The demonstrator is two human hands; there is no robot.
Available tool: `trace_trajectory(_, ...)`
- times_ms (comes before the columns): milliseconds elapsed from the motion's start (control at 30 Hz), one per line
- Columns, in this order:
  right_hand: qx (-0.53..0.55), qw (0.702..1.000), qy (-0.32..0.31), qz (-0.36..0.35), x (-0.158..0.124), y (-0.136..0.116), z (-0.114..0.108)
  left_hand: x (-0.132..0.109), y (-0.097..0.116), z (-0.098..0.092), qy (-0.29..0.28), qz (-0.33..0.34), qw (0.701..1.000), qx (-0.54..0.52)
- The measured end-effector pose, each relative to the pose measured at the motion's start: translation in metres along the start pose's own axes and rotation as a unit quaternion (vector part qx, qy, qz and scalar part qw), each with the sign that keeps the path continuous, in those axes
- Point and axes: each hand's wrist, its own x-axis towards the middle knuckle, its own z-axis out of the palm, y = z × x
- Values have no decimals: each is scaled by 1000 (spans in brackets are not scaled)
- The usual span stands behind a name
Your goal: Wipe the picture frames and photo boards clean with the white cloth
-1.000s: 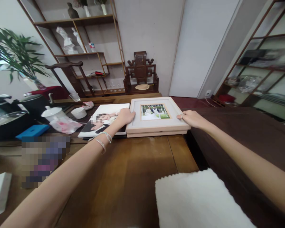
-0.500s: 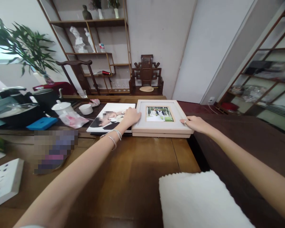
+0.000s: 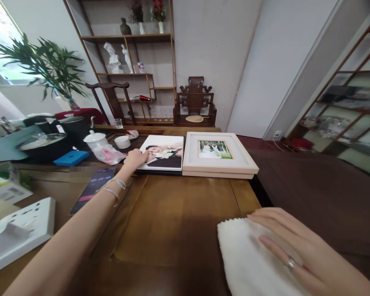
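Note:
My left hand [image 3: 135, 159] is at the left edge of a white photo panel [image 3: 169, 142] printed with two people, its fingers bent and closed on that edge. The panel lies flat on the wooden table, on something dark. Against its right side sits a pale wooden picture frame [image 3: 217, 169], also lying flat, with a small outdoor photo behind a white mat. My right hand [image 3: 291, 242], wearing a ring, lies over a white cloth [image 3: 246, 250] with a scalloped edge. Its fingers are stretched out and the thumb is apart.
Left of my forearm are a phone [image 3: 92, 189], a white power strip [image 3: 37, 220] and a blue box [image 3: 70, 158]. A lidded white bowl [image 3: 94, 139], a small cup [image 3: 122, 142] and a dark pot [image 3: 45, 148] stand further back. Beyond the table is a carved chair [image 3: 195, 100].
My left hand has moved left from between the panel and the frame to the panel's left edge. My right hand has left the frame's right side and come down onto the cloth.

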Motion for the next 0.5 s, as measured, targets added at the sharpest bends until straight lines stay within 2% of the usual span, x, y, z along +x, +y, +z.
trace_trajectory(233, -27, 997, -16, 73, 4, 12, 31, 1, -7, 6, 21, -25, 999, 8)
trace_trajectory(500, -1, 994, -20, 105, 17, 9, 34, 10, -13, 3, 28, -25, 999, 19)
